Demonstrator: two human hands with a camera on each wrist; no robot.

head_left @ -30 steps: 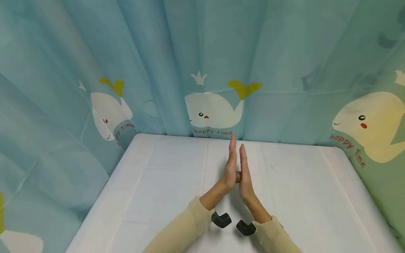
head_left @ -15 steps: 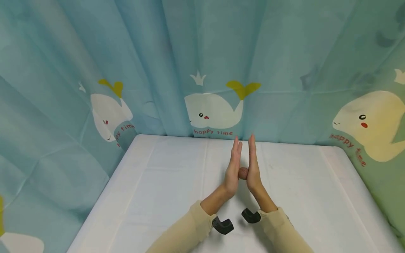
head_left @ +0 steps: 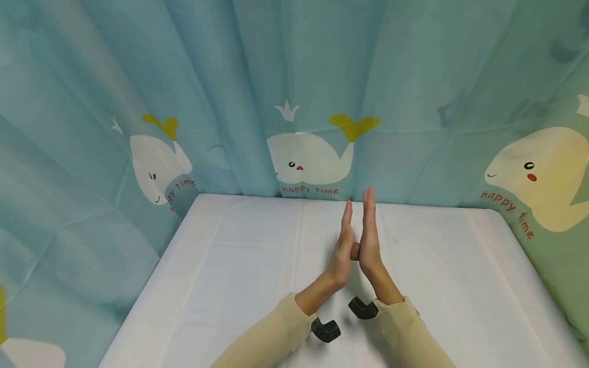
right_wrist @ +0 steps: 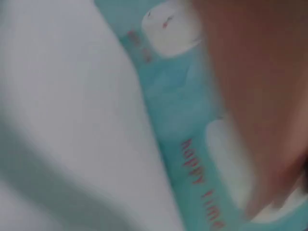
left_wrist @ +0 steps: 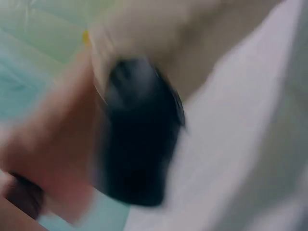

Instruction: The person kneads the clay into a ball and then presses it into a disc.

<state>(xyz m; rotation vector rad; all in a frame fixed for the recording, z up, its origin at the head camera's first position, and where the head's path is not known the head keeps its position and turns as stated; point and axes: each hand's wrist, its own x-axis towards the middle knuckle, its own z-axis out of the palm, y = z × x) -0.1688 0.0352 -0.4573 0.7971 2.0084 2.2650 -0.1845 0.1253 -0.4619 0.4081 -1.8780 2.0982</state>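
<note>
A small round brown ball sits between my two palms above the table, partly covered by them. My left hand presses on it from the left side, fingers straight and pointing away from me. Flat against the ball's other side is my right hand, its fingers straight too and reaching a bit farther forward. In the left wrist view, a dark rounded shape, seemingly the ball, shows at the lower left under a blurred hand. The right wrist view is blurred, with a hand along its right side.
A white-covered table lies beneath the hands. Behind and beside it hangs a blue-green curtain printed with whales. On each wrist there is a black camera mount; the two mounts stand close to each other below the hands.
Both hands shifted right with the ball between them. They slid against each other: the right fingertips, earlier behind the left, are now farther forward. The palms parted slightly midway, then drew closer.
</note>
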